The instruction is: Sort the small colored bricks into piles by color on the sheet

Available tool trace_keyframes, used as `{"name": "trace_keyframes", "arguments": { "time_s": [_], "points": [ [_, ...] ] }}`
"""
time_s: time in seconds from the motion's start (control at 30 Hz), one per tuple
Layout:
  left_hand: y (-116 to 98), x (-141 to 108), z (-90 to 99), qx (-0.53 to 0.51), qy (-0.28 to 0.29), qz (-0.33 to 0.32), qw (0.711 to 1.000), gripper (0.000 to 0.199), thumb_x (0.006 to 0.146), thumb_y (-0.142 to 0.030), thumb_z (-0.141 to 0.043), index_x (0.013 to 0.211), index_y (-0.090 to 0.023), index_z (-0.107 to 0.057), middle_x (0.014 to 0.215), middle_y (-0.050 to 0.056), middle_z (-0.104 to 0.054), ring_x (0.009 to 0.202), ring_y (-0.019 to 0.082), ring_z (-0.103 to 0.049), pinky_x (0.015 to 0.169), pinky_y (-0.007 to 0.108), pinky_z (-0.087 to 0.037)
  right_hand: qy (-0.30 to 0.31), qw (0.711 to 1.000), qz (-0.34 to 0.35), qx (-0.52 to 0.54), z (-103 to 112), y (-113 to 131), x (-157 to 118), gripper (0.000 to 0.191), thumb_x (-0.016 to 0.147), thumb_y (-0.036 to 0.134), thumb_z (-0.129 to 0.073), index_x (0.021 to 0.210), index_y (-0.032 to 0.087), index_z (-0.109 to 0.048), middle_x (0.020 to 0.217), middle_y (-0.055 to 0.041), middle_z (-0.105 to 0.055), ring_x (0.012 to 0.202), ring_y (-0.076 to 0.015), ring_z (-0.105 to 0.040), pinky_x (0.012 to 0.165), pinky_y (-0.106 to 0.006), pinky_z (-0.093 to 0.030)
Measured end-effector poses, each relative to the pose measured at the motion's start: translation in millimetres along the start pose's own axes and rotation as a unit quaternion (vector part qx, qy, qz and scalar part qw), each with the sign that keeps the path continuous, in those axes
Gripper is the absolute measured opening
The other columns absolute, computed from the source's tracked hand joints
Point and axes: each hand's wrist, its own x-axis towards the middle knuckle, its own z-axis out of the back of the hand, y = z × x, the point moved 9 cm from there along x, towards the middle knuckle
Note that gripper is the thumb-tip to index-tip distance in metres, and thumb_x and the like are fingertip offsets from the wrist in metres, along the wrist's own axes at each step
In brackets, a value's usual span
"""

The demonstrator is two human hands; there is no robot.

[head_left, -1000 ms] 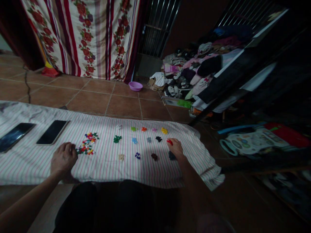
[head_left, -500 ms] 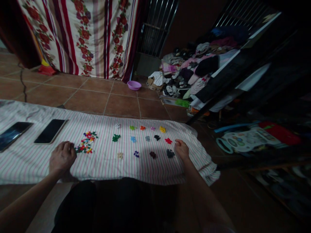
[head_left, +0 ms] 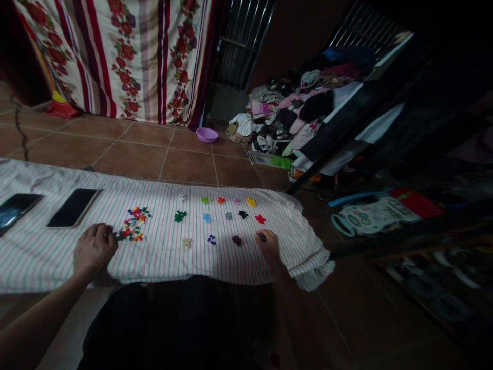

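From my end, the right hand (head_left: 268, 242) covers most of the dark pieces (head_left: 262, 237) at its fingertips, so I can't count them; its fingers are bent in close, but I cannot tell whether they pinch or only touch. The left hand (head_left: 95, 246) is curled at the near-left edge of the mixed pile (head_left: 134, 223); its fingertips are hard to make out and I cannot tell if anything is in them. The left edge of my view cuts off one smartphone (head_left: 17, 209); a second phone (head_left: 73, 208) lies whole beyond the left hand. Shadow swallows much of the right side, where I just make out a toy panel (head_left: 375, 213). Past the striped cloth (head_left: 154, 264) are one purple basin (head_left: 207, 135), a floral curtain (head_left: 148, 61) and a clothes heap (head_left: 304, 110). Between the hands and beyond I count thirteen single-colour clusters: five in the far row, white (head_left: 182, 198) to yellow (head_left: 251, 202); five in the middle, dark green (head_left: 179, 216) to red (head_left: 260, 219); three nearest, beige (head_left: 187, 242) to brown (head_left: 236, 240).
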Motion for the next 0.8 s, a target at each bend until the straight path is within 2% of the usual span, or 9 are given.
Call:
{"name": "trace_keyframes", "arguments": {
  "time_s": [0.1, 0.3, 0.43, 0.8],
  "points": [
    [-6, -1, 5.2, 0.058, -0.01, -0.009, 0.998, 0.021, 0.085, -0.025, -0.036, 0.089, -0.017, -0.055, 0.091, 0.015, -0.06, 0.09, 0.031, -0.056, 0.078, 0.045, -0.043, -0.007, 0.999, 0.018, -0.034, -1, 5, -11, 0.017, 0.085, 0.027, -0.046, 0.076, 0.021, -0.059, 0.08, -0.0052, -0.066, 0.082, -0.0206, -0.057, 0.081, -0.035, -0.039],
    [-7, 0, 9.1, 0.053, -0.012, 0.001, 0.999, 0.021, 0.083, -0.026, -0.038, 0.09, -0.018, -0.056, 0.093, 0.015, -0.061, 0.089, 0.031, -0.056, 0.077, 0.045, -0.044, -0.005, 0.996, 0.034, -0.088, -2, 10, -20, 0.016, 0.088, 0.023, -0.045, 0.079, 0.02, -0.058, 0.081, -0.0058, -0.062, 0.083, -0.0214, -0.052, 0.08, -0.034, -0.036],
    [-7, 1, 6.9, 0.058, -0.005, -0.006, 0.998, 0.019, 0.082, -0.025, -0.039, 0.087, -0.017, -0.056, 0.091, 0.014, -0.061, 0.09, 0.029, -0.057, 0.079, 0.043, -0.045, -0.006, 0.993, 0.019, -0.116, -1, 6, -17, 0.019, 0.089, 0.02, -0.041, 0.079, 0.02, -0.057, 0.081, -0.0071, -0.06, 0.084, -0.0226, -0.05, 0.081, -0.036, -0.034],
    [-4, -1, 4.1, 0.077, -0.01, -0.009, 0.997, 0.019, 0.085, -0.025, -0.037, 0.093, -0.018, -0.053, 0.093, 0.013, -0.06, 0.09, 0.029, -0.057, 0.082, 0.043, -0.045, -0.001, 0.995, 0.004, -0.099, 0, 4, -18, 0.022, 0.092, 0.029, -0.041, 0.08, 0.02, -0.058, 0.088, -0.0083, -0.061, 0.089, -0.0228, -0.051, 0.082, -0.035, -0.036]
  ]
}}
